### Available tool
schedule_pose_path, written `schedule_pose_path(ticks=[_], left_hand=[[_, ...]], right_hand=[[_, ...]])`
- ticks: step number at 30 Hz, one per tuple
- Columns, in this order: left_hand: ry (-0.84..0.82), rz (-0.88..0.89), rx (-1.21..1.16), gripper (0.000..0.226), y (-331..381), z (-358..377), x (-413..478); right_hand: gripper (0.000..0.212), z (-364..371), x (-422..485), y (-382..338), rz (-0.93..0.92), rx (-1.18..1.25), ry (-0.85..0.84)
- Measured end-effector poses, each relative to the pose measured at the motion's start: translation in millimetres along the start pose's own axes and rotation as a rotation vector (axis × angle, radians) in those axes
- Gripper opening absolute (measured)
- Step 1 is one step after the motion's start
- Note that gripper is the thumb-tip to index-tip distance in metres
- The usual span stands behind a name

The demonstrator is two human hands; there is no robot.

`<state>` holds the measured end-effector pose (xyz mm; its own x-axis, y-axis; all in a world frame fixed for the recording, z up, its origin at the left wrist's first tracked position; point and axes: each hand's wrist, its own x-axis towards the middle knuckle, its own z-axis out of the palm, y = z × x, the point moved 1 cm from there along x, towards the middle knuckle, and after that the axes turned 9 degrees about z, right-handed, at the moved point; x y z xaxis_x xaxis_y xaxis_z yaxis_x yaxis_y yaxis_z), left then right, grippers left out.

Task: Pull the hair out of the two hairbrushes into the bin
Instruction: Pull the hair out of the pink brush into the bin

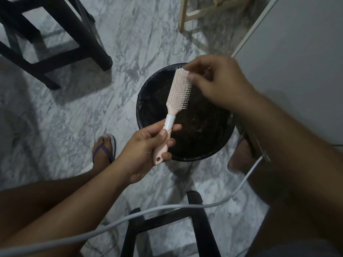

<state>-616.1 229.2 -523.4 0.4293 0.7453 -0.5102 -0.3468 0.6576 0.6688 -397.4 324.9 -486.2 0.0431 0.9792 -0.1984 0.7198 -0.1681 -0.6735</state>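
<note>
A pale pink hairbrush (177,93) with a white collar is held over the round black bin (148,93), which is lined with a dark bag. My left hand (146,151) grips the brush's handle from below. My right hand (217,84) is at the top of the bristle head, thumb and fingertips pinched against the bristles. Whether hair is between those fingers is too fine to tell. Only one hairbrush is in view.
A black stool (55,43) stands on the marble floor at the upper left, another black stool frame (194,219) below me. A wooden frame (200,10) is at the top. A white cable (167,208) crosses the lower view. White cabinet (297,52) right. My feet in sandals flank the bin.
</note>
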Motion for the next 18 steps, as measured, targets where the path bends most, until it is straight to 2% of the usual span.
schedule_pose_path(ticks=[1, 3, 8, 12, 18], left_hand=[[-0.003, 0.001, 0.002, 0.042, 0.2, 0.3, -0.2], [-0.008, 0.001, 0.004, 0.042, 0.0, 0.6, -1.2], [-0.041, 0.008, 0.018, 0.043, 2.6, -0.5, -2.2], [-0.016, -0.011, -0.021, 0.041, -0.2, -0.3, -1.3], [0.005, -0.008, -0.008, 0.041, 0.4, -1.6, -0.4]], right_hand=[[0.029, 5.4, -1.5, 1.6, -0.037, -0.144, -0.017], [0.033, 10.2, -1.7, 2.7, -0.081, -0.263, -0.002], [0.017, 11.2, -2.3, -4.4, -0.114, -0.201, 0.126], [0.01, 5.8, -0.2, -9.7, 0.039, 0.139, 0.069], [0.006, -17.3, 4.0, -14.4, 0.138, 0.547, 0.129]])
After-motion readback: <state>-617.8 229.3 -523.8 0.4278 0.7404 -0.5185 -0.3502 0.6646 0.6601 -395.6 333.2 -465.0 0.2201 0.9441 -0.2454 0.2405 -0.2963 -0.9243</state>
